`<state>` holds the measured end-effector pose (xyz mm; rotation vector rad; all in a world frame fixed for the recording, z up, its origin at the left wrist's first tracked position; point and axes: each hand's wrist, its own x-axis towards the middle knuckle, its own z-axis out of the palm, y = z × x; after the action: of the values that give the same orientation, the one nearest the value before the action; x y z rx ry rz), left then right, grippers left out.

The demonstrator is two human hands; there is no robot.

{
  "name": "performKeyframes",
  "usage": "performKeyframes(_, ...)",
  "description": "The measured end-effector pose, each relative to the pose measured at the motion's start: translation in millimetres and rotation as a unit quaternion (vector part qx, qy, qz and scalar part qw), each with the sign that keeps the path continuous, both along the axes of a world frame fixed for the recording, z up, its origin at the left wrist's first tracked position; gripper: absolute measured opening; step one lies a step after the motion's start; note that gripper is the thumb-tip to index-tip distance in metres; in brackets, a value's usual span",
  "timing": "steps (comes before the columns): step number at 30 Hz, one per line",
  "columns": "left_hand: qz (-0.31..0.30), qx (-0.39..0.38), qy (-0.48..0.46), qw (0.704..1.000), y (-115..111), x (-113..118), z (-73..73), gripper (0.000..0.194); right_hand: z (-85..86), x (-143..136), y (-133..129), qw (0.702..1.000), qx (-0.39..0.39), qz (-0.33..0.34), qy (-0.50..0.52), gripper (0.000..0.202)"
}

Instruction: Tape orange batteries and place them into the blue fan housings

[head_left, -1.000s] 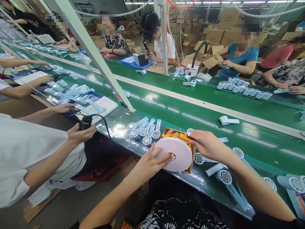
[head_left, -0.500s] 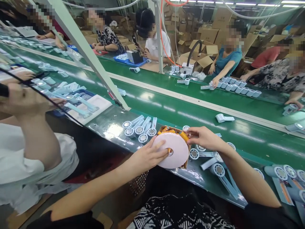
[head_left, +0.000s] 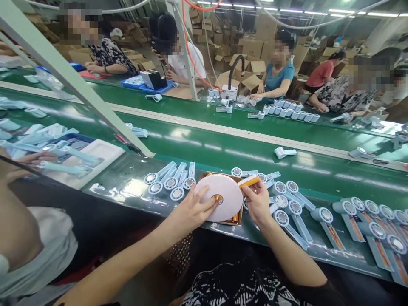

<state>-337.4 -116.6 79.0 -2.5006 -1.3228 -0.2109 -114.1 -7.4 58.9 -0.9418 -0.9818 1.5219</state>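
Note:
My left hand (head_left: 193, 209) is closed on a flat, pale pink-white roll of adhesive tape (head_left: 230, 196), with fingertips at its centre hole. The roll lies tilted over a small cardboard box (head_left: 239, 220) and hides most of it; orange cylindrical batteries (head_left: 234, 218) show inside. My right hand (head_left: 259, 206) pinches an orange battery (head_left: 251, 182) at the roll's right edge. A white strip runs along that battery's upper side. Light blue handheld fan bodies (head_left: 171, 182) lie left of the box, and more fan bodies (head_left: 295, 207) lie close to my right hand.
A green conveyor belt (head_left: 204, 155) runs across beyond the bench, carrying a loose fan body (head_left: 284, 152). A slanted metal post (head_left: 83, 91) stands at left. To the right lie fan shells with orange inside (head_left: 378, 230). A co-worker's hand (head_left: 22, 163) is beside a white board (head_left: 103, 155).
The view has swung to the right. My right hand has turned over, and the battery now lies sideways with its white strip showing. My left hand keeps hold of the roll.

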Motion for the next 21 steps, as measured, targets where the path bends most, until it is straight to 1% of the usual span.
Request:
performKeyframes(1,-0.014,-0.014,-0.006,1.000,3,2,-0.2,0.049,8.3,3,10,1.000,0.010,0.009,-0.025,0.050)
performKeyframes(2,-0.039,-0.035,-0.014,0.999,5,4,-0.3,0.050,21.4,9,26,0.998,0.027,0.008,-0.053,0.049)
performKeyframes(3,-0.072,-0.056,-0.025,0.996,8,7,-0.4,0.049,38.7,16,46,0.995,0.054,-0.001,-0.084,0.046)
performKeyframes(4,-0.109,-0.076,-0.035,0.991,10,9,-0.3,0.048,58.6,26,70,0.989,0.094,-0.036,-0.106,0.042)
performKeyframes(5,-0.141,-0.093,-0.044,0.985,14,9,0.0,0.047,79.0,37,95,0.977,0.150,-0.095,-0.122,0.036)
performKeyframes(6,-0.158,-0.103,-0.051,0.981,17,8,0.5,0.047,97.5,50,118,0.958,0.211,-0.148,-0.124,0.037)
performKeyframes(7,-0.153,-0.108,-0.059,0.981,22,5,1.0,0.049,111.6,64,136,0.929,0.271,-0.237,-0.085,0.043)
performKeyframes(8,-0.130,-0.111,-0.067,0.983,28,0,1.2,0.052,119.6,79,147,0.913,0.310,-0.259,-0.064,0.048)
performKeyframes(9,-0.101,-0.115,-0.073,0.985,36,-7,0.9,0.055,120.5,93,150,0.915,0.320,-0.233,-0.072,0.052)
performKeyframes(10,-0.076,-0.124,-0.078,0.986,44,-14,-0.1,0.059,114.1,107,144,0.927,0.310,-0.198,-0.079,0.058)
performKeyframes(11,-0.057,-0.138,-0.081,0.986,52,-20,-2.0,0.061,101.3,120,131,0.944,0.280,-0.150,-0.093,0.065)
performKeyframes(12,-0.050,-0.157,-0.079,0.983,61,-26,-4.6,0.064,83.8,134,113,0.959,0.238,-0.114,-0.102,0.071)
performKeyframes(13,-0.047,-0.180,-0.074,0.980,68,-32,-7.4,0.067,63.5,148,92,0.971,0.190,-0.099,-0.104,0.074)
performKeyframes(14,-0.041,-0.203,-0.068,0.976,73,-37,-9.6,0.069,42.6,163,69,0.979,0.141,-0.101,-0.106,0.074)
performKeyframes(15,-0.030,-0.225,-0.063,0.972,77,-41,-10.5,0.072,22.6,181,46,0.983,0.093,-0.117,-0.108,0.073)
performKeyframes(17,-0.008,-0.264,-0.061,0.963,83,-49,-5.7,0.077,-10.4,220,4,0.979,0.000,-0.168,-0.112,0.071)
performKeyframes(19,-0.014,-0.307,-0.066,0.949,95,-54,7.7,0.074,-33.0,259,-29,0.966,-0.074,-0.219,-0.114,0.069)
performKeyframes(20,-0.025,-0.329,-0.072,0.941,107,-52,15.9,0.068,-41.0,275,-42,0.959,-0.100,-0.241,-0.110,0.067)
performKeyframes(21,-0.033,-0.350,-0.079,0.933,126,-45,23.6,0.060,-47.5,288,-51,0.953,-0.118,-0.261,-0.102,0.065)
